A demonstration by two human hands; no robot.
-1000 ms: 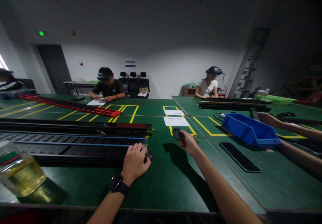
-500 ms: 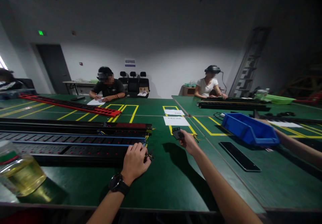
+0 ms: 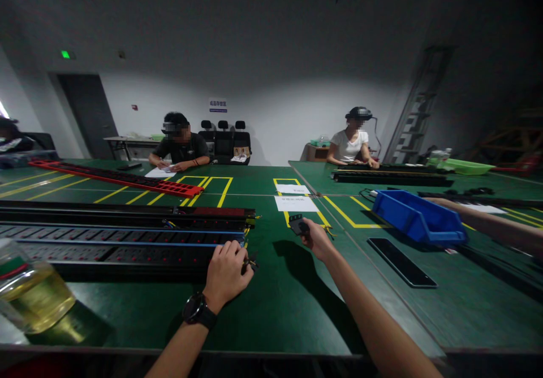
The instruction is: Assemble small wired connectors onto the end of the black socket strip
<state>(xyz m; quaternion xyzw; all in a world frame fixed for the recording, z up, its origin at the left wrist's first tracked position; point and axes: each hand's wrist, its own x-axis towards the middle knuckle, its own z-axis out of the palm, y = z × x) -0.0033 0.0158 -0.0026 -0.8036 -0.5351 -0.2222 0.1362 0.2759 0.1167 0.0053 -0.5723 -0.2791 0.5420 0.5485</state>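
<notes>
My left hand (image 3: 229,271), with a black watch (image 3: 195,308) on its wrist, is closed round the near right end of a long black power strip (image 3: 139,256) with rows of sockets and red dots. Thin wires and a small dark piece (image 3: 252,262) stick out beside my thumb, and the fingertips partly hide that end. Above the table to the right, my right hand (image 3: 317,239) pinches a small black plate (image 3: 296,224) with a few openings along its top edge. A strip with a blue edge (image 3: 127,235) lies alongside, just behind the first.
More black strips (image 3: 123,214) and a red rail (image 3: 169,187) lie farther back. A blue bin (image 3: 418,217) and a phone (image 3: 401,262) are to the right. An oil bottle (image 3: 36,293) stands front left. Another person's arm (image 3: 487,219) reaches in from the right.
Both my hands keep almost the same position and grip. The other person's arm at the right has shifted upward behind the blue bin. The view has moved slightly.
</notes>
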